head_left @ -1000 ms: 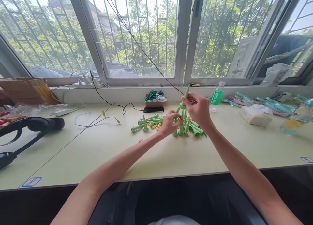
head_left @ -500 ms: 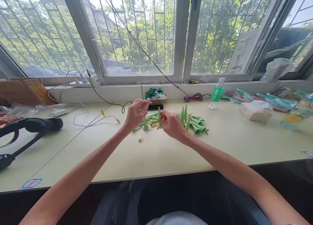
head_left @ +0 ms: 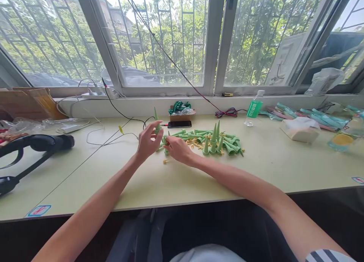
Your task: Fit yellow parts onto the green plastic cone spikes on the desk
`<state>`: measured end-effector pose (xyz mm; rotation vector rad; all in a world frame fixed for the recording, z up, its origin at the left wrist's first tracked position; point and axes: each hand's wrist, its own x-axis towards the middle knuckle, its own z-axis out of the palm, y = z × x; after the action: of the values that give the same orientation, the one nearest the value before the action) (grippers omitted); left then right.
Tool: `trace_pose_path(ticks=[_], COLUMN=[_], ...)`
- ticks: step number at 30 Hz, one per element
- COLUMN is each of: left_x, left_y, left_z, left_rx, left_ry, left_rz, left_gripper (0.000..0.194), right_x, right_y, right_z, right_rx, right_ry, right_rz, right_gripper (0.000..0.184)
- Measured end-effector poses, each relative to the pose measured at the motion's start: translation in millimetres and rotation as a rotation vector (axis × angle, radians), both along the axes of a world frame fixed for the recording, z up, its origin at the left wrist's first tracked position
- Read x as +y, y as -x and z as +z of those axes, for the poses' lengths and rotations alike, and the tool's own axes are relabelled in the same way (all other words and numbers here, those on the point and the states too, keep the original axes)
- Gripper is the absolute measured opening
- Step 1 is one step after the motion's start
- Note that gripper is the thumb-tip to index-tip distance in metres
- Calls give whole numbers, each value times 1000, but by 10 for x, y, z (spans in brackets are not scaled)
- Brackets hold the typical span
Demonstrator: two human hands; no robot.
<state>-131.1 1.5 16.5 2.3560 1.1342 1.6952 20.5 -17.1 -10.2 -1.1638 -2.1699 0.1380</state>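
My left hand (head_left: 148, 138) is closed round a green plastic cone (head_left: 156, 114), whose pointed tip rises above the fingers. Just to its right, my right hand (head_left: 179, 150) grips another green cone (head_left: 166, 151) low over the table; the fingers cover most of it. Several green cones (head_left: 213, 146) stand upright right of my hands. Behind and beside them lies a pile of green cones (head_left: 231, 146) on their sides, with small yellow pieces (head_left: 196, 142) scattered among them. One yellow piece (head_left: 165, 161) lies apart, in front of my hands.
A phone (head_left: 179, 124) and a small box (head_left: 182, 114) sit behind the pile. A bottle with a green label (head_left: 254, 109) and a tissue pack (head_left: 300, 130) stand to the right. Black headphones (head_left: 36, 142), cables (head_left: 105, 143) and a power strip (head_left: 99, 95) are at left.
Both hands have moved left and down from the group of upright cones. A tall cone has come away with the left hand, and the right hand has taken hold of a separate cone.
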Motion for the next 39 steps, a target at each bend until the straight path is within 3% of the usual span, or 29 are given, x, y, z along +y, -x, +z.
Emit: trace_pose_path(ticks=[6, 10, 12, 17, 25, 28, 32, 39], left_x=[-39, -103, -135, -204, -296, -328, -353, -338], left_y=[-1, -48, -74, -130, -201, -256, -339, -417], left_z=[17, 27, 29, 12, -67, -116, -192, -262], left_rx=[47, 85, 100, 127, 205, 233, 279, 354], left_ry=[-82, -138, -168, -245, -238, -173, -37, 113], left_rz=[56, 51, 40, 3, -48, -85, -144, -153], left_gripper=[29, 28, 28, 29, 29, 28, 29, 26], right_x=[-64, -160, -214, -304, -357, -388, -366, -244], right_y=[-22, -97, -134, -163, -277, -430, -618, -690], right_z=[-36, 8, 16, -47, -122, -135, -132, -86], right_rx=[-91, -32, -59, -273, -371, -376, -384, -293], right_ry=[19, -71, -118, -136, -62, -15, 34, 104], right_rz=[-73, -129, -87, 171, 237, 196, 27, -183], right_gripper=[14, 23, 22, 25, 21, 21, 23, 18])
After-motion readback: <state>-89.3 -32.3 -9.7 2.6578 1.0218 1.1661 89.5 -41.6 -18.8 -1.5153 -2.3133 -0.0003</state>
